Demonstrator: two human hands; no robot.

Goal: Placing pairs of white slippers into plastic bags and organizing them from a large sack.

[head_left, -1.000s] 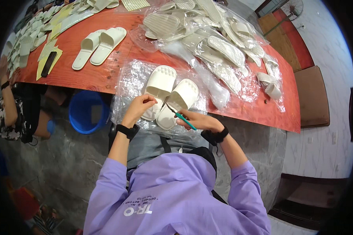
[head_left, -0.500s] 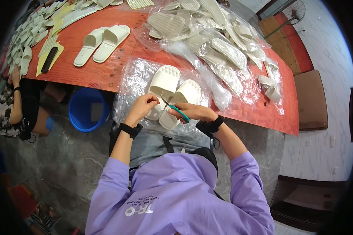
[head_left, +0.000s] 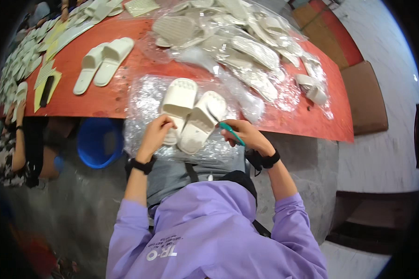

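Observation:
In front of me a pair of cream slippers lies on crinkled clear plastic bags at the table's near edge. My right hand is closed around green-handled scissors. Their dark blades point up and left over the strap of the right slipper. My left hand is beside the left slipper, its fingers curled together at that slipper's edge. Whether anything small is pinched in them is hidden.
Bagged slippers heap up at the back right of the red table. Another slipper pair stands left, near a dark bar on yellow paper. A blue bin stands below. Co-workers' hands are at the far left.
My right hand has moved right with the scissors, away from my left hand. The blades have left the gap between the straps; my left hand has shifted slightly down and left.

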